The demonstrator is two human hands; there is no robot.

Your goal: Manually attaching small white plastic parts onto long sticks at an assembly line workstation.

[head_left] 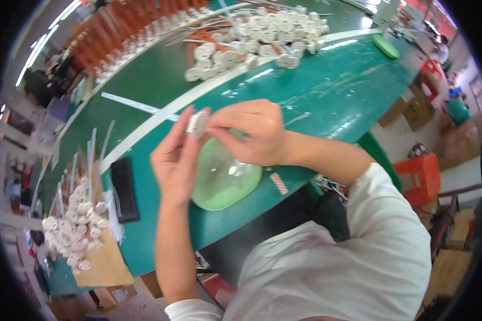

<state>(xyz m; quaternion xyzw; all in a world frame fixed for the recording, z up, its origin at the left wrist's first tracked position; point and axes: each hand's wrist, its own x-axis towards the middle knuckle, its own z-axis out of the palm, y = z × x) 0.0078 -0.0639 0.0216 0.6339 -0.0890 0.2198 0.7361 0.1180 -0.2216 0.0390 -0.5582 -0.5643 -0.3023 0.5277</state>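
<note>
My left hand (174, 163) grips a white round plastic piece (197, 124) between thumb and fingers, above the table. A long pale strip (134, 104) with evenly spaced marks runs out from behind that hand toward the far left; it seems joined to the round piece. My right hand (257, 131) is closed in a pinch right beside the round piece. Whatever its fingertips hold is too small to make out. Below both hands a light green bowl (219, 195) sits on the table, partly covered by them; its contents are unclear.
White round pieces with strips are heaped at the far side (273, 32) and on cardboard at the left (75, 230). A dark phone-like slab (124, 190) lies left of my left arm. A patterned strip (279, 183) is near the table edge. Red stool (418, 179) at right.
</note>
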